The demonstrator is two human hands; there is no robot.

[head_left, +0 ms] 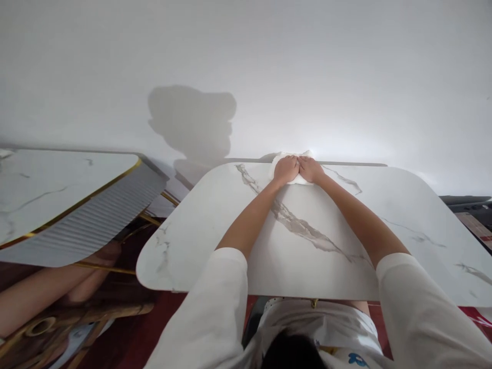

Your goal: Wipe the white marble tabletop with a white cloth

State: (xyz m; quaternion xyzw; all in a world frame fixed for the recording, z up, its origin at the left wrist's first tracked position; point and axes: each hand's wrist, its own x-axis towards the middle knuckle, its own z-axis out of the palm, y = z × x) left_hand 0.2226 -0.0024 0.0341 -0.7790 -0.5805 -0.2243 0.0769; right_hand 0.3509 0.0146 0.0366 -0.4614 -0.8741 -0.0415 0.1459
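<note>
Both my arms reach across a white marble-look table (215,225) with grey veins. My left hand (286,169) and my right hand (309,169) lie side by side at the far edge, next to the wall. Both press down on a white cloth (277,160), whose edges show around and beyond the knuckles. The fingers are curled over the cloth and mostly hidden. White sleeves cover my upper arms.
A plain white wall (346,77) runs right behind the table. A second marble-look tabletop (57,189) with gold trim and a ribbed edge stands at the left. Dark red floor (126,333) shows between them. Dark objects (471,207) sit at the far right.
</note>
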